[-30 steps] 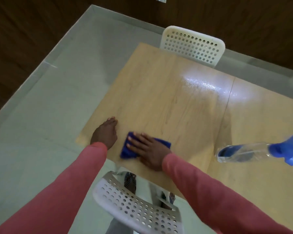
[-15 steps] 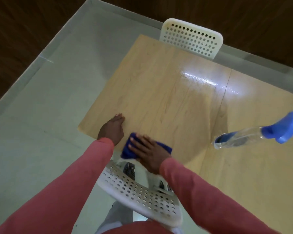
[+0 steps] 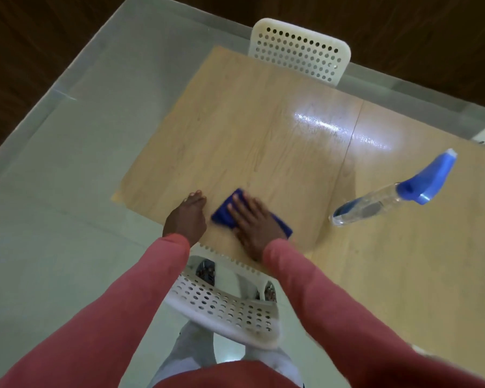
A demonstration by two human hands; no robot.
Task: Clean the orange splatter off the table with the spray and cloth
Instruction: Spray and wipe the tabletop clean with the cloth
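Cloth, folded blue rectangle (image 3: 225, 213), lies flat under right hand (image 3: 253, 223) near front edge of pale wooden table (image 3: 235, 130); long axis runs from beyond fingertips back toward wrist. Fingers straight, spread, pressing down. Left hand (image 3: 186, 219), fingers straight together, rests on table just beside cloth. Step: wiping. No orange splatter visible; next likely wipe toward wet sheen farther out. Clear spray bottle with blue trigger head (image 3: 392, 190) stands well right of fingers, nozzle pointing away.
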